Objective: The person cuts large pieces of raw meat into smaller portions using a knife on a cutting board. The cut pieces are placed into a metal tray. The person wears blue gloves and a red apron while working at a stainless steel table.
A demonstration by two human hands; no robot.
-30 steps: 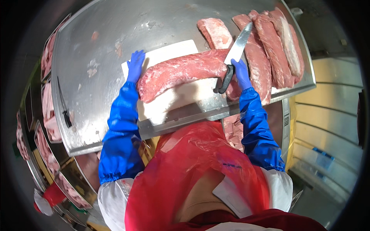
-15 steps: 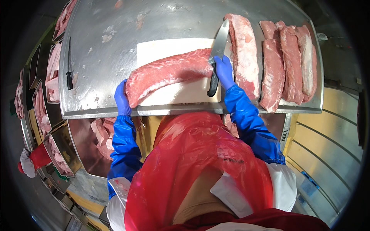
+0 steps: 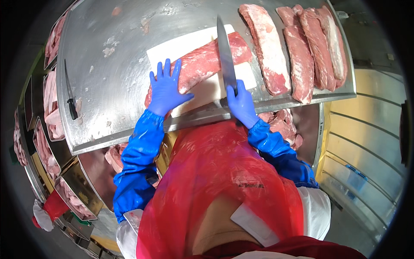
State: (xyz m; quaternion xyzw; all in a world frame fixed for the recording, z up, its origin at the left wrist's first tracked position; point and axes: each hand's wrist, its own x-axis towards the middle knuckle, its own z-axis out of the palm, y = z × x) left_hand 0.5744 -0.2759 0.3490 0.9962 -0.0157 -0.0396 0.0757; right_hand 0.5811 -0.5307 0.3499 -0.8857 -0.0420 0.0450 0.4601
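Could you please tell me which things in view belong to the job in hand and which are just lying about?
In use:
- large knife, held in the right hand
- long meat piece, partly covered by the spread left hand
- white board beneath that meat

Lying about:
- slim knife, on the steel table
- other meat pieces, at right
- meat-filled trays, at left

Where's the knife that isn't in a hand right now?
In the head view, the loose knife lies on the metal table, near its left edge, left of the person's left hand.
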